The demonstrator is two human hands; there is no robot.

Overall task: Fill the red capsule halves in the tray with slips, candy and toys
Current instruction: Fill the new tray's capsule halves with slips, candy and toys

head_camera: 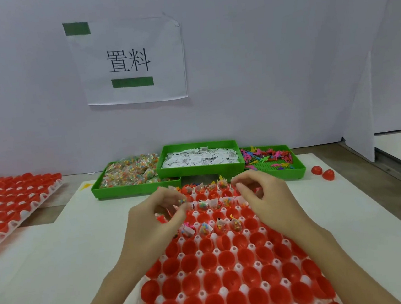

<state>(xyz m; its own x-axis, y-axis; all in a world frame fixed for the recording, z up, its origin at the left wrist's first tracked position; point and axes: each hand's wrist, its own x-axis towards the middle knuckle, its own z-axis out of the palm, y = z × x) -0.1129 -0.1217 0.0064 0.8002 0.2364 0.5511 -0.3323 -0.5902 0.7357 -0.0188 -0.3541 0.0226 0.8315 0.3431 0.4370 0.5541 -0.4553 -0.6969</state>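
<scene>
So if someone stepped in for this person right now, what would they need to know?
Left hand: fingers pinch a small candy packet over the tray's far rows.
Right hand: fingers curled over the far right cups; contents unclear.
Supplies behind: candy bin, slips bin, toys bin.
Done: some far cups hold slips, candy, toys.
Left: the empty near rows.

Far edge walled by three green plastic bins (136, 187); bare white mat (56, 255) open left and right of red-capsule tray (232, 268).
</scene>
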